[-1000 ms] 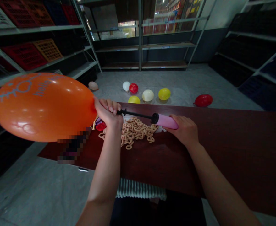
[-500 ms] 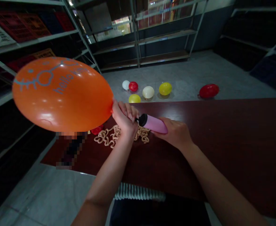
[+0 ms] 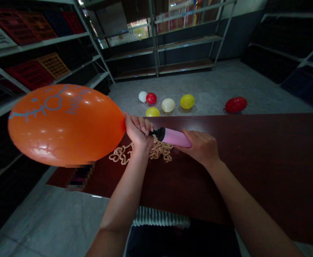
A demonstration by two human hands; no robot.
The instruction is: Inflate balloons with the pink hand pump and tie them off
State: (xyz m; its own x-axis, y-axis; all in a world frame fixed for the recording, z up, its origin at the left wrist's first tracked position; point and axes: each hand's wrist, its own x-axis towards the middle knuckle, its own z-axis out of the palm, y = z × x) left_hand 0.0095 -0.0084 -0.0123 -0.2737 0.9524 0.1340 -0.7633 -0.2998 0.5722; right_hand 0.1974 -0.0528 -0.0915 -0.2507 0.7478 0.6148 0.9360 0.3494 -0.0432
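An orange balloon [image 3: 65, 125] printed with a blue cartoon face and "hello" fills the left of the view, inflated and taut. My left hand [image 3: 138, 132] pinches its neck around the black nozzle of a pink hand pump [image 3: 174, 137]. My right hand [image 3: 200, 147] grips the pink barrel at its far end. The pump lies nearly level, just above a tangled heap of beige curly strands [image 3: 142, 153] on the dark red wooden table [image 3: 252, 167]. A pixelated patch [image 3: 79, 176] hides something on the table under the balloon.
Several small inflated balloons, including a yellow balloon [image 3: 187, 101] and a red balloon [image 3: 236, 105], lie on the grey floor beyond the table. Metal shelves [image 3: 159, 46] with coloured crates stand behind and to the left. A white radiator [image 3: 160, 217] sits below the near table edge.
The pump's black rod, long and visible a second ago, has slid in, so the pump is shorter. The balloon has swung upward and right, and a small red object has gone from view.
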